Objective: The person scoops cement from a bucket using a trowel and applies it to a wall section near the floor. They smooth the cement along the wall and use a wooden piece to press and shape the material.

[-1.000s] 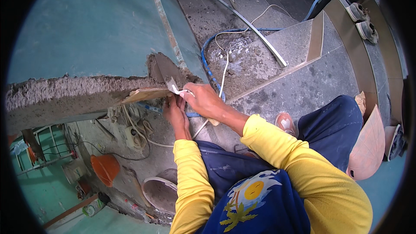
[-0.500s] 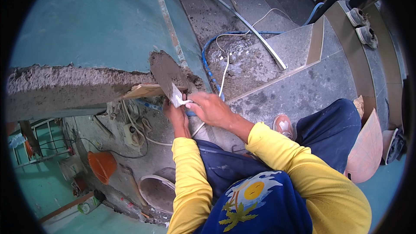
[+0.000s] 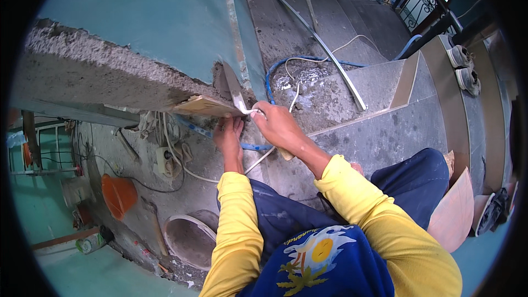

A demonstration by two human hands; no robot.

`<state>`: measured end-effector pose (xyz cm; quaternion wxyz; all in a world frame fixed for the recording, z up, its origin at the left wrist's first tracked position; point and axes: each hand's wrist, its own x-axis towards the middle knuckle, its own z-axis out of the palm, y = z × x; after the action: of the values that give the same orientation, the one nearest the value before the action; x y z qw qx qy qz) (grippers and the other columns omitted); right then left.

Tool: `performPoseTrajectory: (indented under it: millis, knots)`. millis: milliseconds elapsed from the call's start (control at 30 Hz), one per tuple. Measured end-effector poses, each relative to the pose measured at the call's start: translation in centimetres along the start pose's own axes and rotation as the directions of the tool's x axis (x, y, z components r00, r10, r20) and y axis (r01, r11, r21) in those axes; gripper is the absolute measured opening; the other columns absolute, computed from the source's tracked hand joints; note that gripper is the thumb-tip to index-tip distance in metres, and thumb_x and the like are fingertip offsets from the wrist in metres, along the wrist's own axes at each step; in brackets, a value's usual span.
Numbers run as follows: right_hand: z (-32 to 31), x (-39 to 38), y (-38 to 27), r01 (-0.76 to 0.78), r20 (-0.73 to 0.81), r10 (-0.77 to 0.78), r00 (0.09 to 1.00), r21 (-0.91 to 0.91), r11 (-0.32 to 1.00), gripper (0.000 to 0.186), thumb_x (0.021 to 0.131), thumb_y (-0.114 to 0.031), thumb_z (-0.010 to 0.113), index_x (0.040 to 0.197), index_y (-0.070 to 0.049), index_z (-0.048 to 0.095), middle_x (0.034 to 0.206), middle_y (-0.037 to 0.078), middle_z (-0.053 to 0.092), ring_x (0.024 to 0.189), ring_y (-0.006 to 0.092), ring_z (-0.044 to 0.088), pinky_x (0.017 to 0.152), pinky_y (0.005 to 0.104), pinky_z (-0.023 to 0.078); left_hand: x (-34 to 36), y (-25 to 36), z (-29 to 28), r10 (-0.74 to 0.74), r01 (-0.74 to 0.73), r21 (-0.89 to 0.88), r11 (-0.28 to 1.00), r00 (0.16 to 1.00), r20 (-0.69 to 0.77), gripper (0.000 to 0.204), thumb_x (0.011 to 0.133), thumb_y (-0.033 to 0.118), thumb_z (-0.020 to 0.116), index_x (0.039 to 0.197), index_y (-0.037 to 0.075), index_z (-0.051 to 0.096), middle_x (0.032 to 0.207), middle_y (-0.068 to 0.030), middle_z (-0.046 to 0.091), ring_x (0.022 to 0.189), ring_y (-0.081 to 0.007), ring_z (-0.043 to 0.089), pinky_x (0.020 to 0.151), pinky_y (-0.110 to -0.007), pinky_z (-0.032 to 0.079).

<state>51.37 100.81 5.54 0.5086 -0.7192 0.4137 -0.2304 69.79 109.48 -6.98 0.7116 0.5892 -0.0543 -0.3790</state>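
Right hand grips a trowel by its handle, blade up against the grey mortar at the teal wall corner. Left hand is closed on a thin tan board, pressed under the rough mortar edge. Blue hose lies on the stairs beyond.
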Motion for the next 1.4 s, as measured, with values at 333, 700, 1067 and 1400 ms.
performPoseTrajectory:
  millis: [333,700,1067,1400]
  knots:
    - [0.1,-4.2,-1.9,0.151,0.092,-0.144,0.985,-0.072,0.986,0.026,0.102,-0.019,0.063,0.113,0.002,0.070,0.097,0.031,0.070,0.094,0.0526,0.067,0.083,0.0573,0.052,0.9,-1.4,-0.7,0.108,-0.108,0.052,0.993,0.994,0.004,0.018,0.102,0.010,0.066,0.116,-0.001,0.070,0.102,-0.0105,0.074,0.086,-0.0186,0.073,0.073,-0.032,0.060]
    - [-2.7,-6.0,-3.6,0.149,-0.001,-0.149,0.989,0.117,0.982,0.026,0.104,-0.021,0.062,0.112,0.003,0.069,0.099,0.027,0.071,0.096,0.0489,0.068,0.083,0.0533,0.053,-1.0,-0.2,1.5,0.026,-0.026,0.004,1.000,1.000,-0.009,0.040,0.100,0.011,0.077,0.129,-0.009,0.059,0.120,-0.0213,0.069,0.106,-0.0302,0.074,0.092,-0.040,0.064]
    - [-1.6,-4.3,-4.8,0.152,0.028,-0.158,0.987,0.150,0.977,0.023,0.103,-0.017,0.060,0.108,0.003,0.069,0.097,0.029,0.070,0.096,0.0504,0.067,0.083,0.0551,0.051,1.2,-1.4,-1.4,0.075,-0.070,0.249,0.966,0.997,-0.013,0.035,0.101,0.014,0.077,0.126,-0.007,0.066,0.116,-0.0158,0.071,0.099,-0.0253,0.073,0.083,-0.037,0.062]
    - [-1.3,-4.7,-4.9,0.144,0.036,-0.152,0.988,0.164,0.976,0.024,0.103,-0.019,0.061,0.107,0.003,0.071,0.095,0.029,0.071,0.094,0.0507,0.068,0.083,0.0551,0.052,0.3,-0.9,-0.6,0.124,-0.123,0.172,0.977,0.992,0.005,0.030,0.102,0.016,0.077,0.122,-0.005,0.068,0.111,-0.0110,0.072,0.093,-0.0195,0.071,0.075,-0.037,0.059]
